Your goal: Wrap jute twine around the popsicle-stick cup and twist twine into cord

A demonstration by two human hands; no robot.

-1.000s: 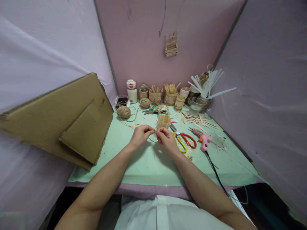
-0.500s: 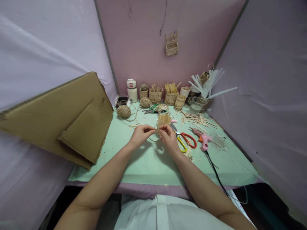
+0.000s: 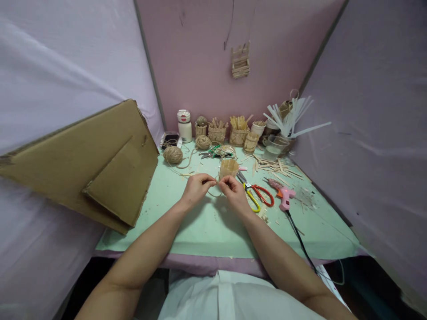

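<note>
Both hands meet over the middle of the table, each pinching a thin length of twine (image 3: 214,195) that loops down between them. My left hand (image 3: 197,186) has thumb and forefinger closed on it. Close by on the right, my right hand (image 3: 232,191) pinches it with curled fingers. Just behind the fingertips stands a small wooden-stick basket (image 3: 228,168), its lower part partly hidden by my right hand. Scissors (image 3: 256,194) with one red and one yellow handle lie right of my right hand.
A pink glue gun (image 3: 285,195) with a black cord lies at right. Loose wooden sticks (image 3: 276,165) are scattered behind it. Twine balls (image 3: 173,155), green-handled pliers (image 3: 216,153) and stick-filled baskets (image 3: 239,137) line the back. A cardboard panel (image 3: 110,164) leans at left.
My right hand's fingers have curled closer together around the twine and shifted slightly. My left hand keeps its pinch. The whole view has moved a little.
</note>
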